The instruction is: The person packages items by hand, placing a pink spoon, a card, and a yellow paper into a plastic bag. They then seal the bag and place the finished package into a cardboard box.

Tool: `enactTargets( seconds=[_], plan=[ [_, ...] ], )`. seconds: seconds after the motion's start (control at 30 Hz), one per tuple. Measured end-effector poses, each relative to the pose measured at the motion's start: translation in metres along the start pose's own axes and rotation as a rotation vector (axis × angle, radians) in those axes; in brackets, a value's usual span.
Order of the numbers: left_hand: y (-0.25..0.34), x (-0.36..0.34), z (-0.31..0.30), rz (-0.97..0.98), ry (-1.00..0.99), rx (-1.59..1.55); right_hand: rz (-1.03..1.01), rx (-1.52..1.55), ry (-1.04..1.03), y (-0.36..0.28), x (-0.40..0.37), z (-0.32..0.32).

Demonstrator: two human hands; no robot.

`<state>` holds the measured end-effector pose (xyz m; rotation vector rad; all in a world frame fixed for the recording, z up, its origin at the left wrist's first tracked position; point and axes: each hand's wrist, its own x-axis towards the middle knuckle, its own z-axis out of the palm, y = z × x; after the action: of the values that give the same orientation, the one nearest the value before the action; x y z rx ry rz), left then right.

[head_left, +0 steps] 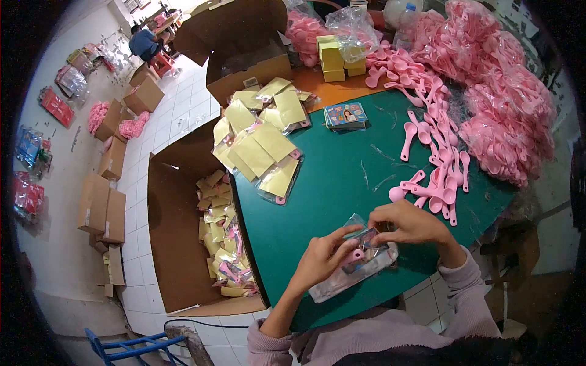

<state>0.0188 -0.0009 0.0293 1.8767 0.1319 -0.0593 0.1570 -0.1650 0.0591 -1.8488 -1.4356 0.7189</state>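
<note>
Pink spoon, between left hand and right hand, both hands pinching clear packet, green table beneath

The left hand slants up and rightward, index finger and thumb stretched close together. Just beside those fingertips, the right hand arches, its fingers curled down toward its thumb. Behind the left fingers, the wrist and forearm are bare; behind the right fingers, a sleeve starts near the wrist.
</note>
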Motion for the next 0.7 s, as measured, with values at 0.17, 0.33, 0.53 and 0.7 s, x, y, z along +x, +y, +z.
enactTargets(
  seconds=[0.17,0.33,0.53,0.7],
  plan=[
    [-0.003,0.0,-0.004,-0.017,-0.038,0.137,0.118,0.058,0.042,-0.005,-0.009,-0.005],
    [0.001,0.0,0.005,0.041,-0.054,0.046,0.179,0.12,-0.015,-0.009,-0.007,0.011],
    [0.005,-0.003,0.007,-0.074,0.026,0.036,0.215,0.273,0.054,0.001,-0.008,0.023],
    [-0.006,-0.007,-0.023,-0.077,-0.196,0.029,0.289,0.363,0.152,0.009,-0.019,0.008]
  ],
)
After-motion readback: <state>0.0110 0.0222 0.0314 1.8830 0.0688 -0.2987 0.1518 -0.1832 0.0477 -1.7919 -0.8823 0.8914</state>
